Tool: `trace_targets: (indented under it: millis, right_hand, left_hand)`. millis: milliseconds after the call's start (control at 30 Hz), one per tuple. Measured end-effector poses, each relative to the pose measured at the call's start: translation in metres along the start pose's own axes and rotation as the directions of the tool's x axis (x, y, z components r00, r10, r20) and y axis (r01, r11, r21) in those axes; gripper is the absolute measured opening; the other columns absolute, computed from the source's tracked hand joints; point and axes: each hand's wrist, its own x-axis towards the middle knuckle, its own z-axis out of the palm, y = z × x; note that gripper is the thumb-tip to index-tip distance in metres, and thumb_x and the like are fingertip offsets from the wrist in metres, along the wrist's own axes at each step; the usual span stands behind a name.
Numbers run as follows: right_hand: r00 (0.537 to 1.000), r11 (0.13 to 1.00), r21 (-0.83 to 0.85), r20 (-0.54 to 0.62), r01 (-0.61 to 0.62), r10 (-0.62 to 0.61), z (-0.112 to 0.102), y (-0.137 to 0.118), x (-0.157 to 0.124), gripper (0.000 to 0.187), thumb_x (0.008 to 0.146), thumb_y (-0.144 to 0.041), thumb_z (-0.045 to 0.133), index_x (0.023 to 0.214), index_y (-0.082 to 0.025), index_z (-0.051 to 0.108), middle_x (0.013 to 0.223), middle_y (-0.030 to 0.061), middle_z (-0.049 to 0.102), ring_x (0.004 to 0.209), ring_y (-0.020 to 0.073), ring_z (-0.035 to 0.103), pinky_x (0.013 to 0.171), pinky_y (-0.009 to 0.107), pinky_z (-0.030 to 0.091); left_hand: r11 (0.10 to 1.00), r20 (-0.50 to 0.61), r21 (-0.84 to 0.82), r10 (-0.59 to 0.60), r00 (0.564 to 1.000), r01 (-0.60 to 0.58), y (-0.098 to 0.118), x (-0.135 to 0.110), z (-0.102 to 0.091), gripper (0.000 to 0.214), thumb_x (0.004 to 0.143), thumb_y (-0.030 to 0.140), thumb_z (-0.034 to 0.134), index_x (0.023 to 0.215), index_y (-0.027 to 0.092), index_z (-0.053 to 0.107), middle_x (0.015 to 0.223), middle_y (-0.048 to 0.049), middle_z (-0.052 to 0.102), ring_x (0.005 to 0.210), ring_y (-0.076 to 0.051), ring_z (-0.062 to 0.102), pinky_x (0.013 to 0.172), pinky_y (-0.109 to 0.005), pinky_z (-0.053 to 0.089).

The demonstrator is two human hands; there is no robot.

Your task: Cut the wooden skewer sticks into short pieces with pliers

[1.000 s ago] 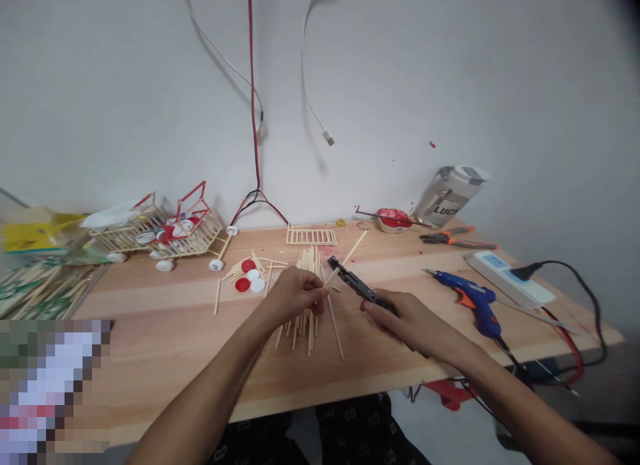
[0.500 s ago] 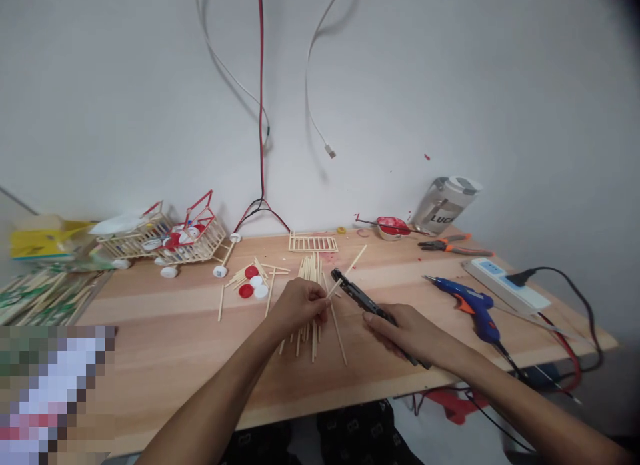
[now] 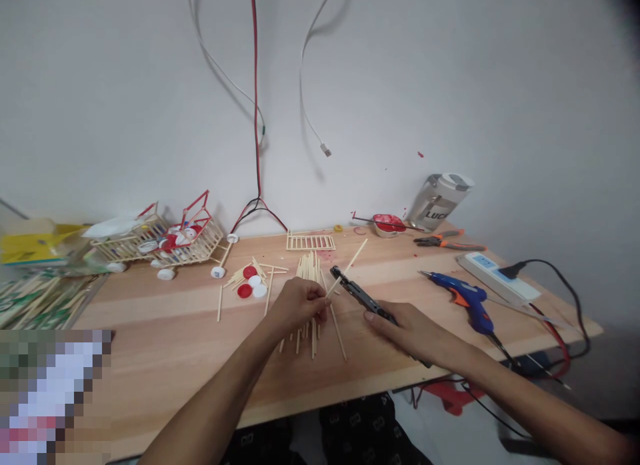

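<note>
My left hand (image 3: pixel 303 306) is closed, pinching a thin wooden stick (image 3: pixel 356 253) that slants up to the right. Wrapped in my right hand (image 3: pixel 400 326) are black pliers (image 3: pixel 357 294), whose jaws are at the middle of that stick. Whether the jaws bite into it I cannot tell. Below and behind my left hand lies a pile of loose wooden sticks (image 3: pixel 309 264), partly hidden by the fingers. One separate stick (image 3: pixel 339 335) rests between my hands. A small ladder-like stick frame (image 3: pixel 311 242) is by the wall.
Left are red and white bottle caps (image 3: pixel 245 291), two stick-built carts (image 3: pixel 187 242) and bagged sticks (image 3: pixel 35 298). Right are a blue glue gun (image 3: pixel 463 297), a power strip (image 3: pixel 500 278), orange-handled pliers (image 3: pixel 445 240), a red-paint dish (image 3: pixel 389 226) and a clear jar (image 3: pixel 440 202).
The camera view has shifted slightly, so the background sits a little further left. Both hands, the stick and the pliers stay almost where they were.
</note>
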Motion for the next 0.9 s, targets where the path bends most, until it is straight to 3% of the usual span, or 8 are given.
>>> trace_targets:
  millis: [100, 233, 467, 733, 900]
  right_hand:
    - [1.0, 0.999, 0.033, 0.016, -0.001, 0.0, 0.001, 0.001, 0.001, 0.048, 0.088, -0.059, 0.038, 0.091, -0.017, 0.061, 0.077, 0.0048, 0.065, 0.069, 0.0176, 0.057, 0.063, 0.027, 0.041]
    - [0.999, 0.997, 0.079, 0.047, -0.015, 0.012, 0.001, 0.0, 0.002, 0.049, 0.088, -0.06, 0.037, 0.091, -0.017, 0.059, 0.068, 0.003, 0.06, 0.057, 0.0134, 0.052, 0.055, 0.025, 0.04]
    - [0.997, 0.993, 0.114, 0.067, -0.04, 0.032, 0.0, 0.003, 0.001, 0.048, 0.087, -0.062, 0.036, 0.081, -0.017, 0.054, 0.068, 0.0023, 0.057, 0.057, 0.0128, 0.05, 0.05, 0.023, 0.038]
    - [0.999, 0.998, 0.048, 0.038, 0.032, -0.034, -0.007, -0.006, -0.004, 0.046, 0.088, -0.059, 0.037, 0.089, -0.018, 0.059, 0.08, 0.0049, 0.062, 0.075, 0.0186, 0.056, 0.066, 0.028, 0.041]
    - [0.998, 0.998, 0.04, 0.04, 0.043, -0.044, -0.008, -0.007, -0.007, 0.048, 0.088, -0.058, 0.038, 0.094, -0.017, 0.061, 0.083, 0.0058, 0.064, 0.075, 0.0203, 0.055, 0.065, 0.029, 0.041]
  left_hand:
    - [0.999, -0.002, -0.033, -0.011, 1.0, 0.011, -0.002, 0.001, -0.002, 0.02, 0.076, 0.03, 0.057, 0.067, 0.013, 0.063, 0.06, -0.0034, 0.067, 0.055, -0.014, 0.063, 0.056, -0.023, 0.048]
    - [0.981, 0.074, -0.183, -0.059, 0.996, 0.072, -0.002, 0.002, -0.005, 0.021, 0.074, 0.032, 0.062, 0.066, 0.012, 0.062, 0.059, -0.0039, 0.066, 0.052, -0.014, 0.063, 0.054, -0.023, 0.049]
    - [0.911, 0.176, -0.394, -0.057, 0.983, 0.124, -0.001, 0.001, -0.011, 0.031, 0.068, 0.038, 0.072, 0.066, 0.009, 0.062, 0.06, -0.006, 0.066, 0.052, -0.013, 0.063, 0.055, -0.025, 0.052]
    - [0.848, 0.27, -0.496, -0.052, 0.962, 0.185, -0.006, 0.001, -0.016, 0.033, 0.068, 0.038, 0.075, 0.076, 0.007, 0.066, 0.064, -0.0063, 0.067, 0.055, -0.013, 0.063, 0.058, -0.025, 0.053]
    - [0.835, 0.332, -0.492, -0.083, 0.94, 0.248, -0.009, 0.001, -0.017, 0.031, 0.07, 0.037, 0.074, 0.081, 0.008, 0.066, 0.067, -0.0062, 0.068, 0.056, -0.013, 0.065, 0.057, -0.025, 0.052]
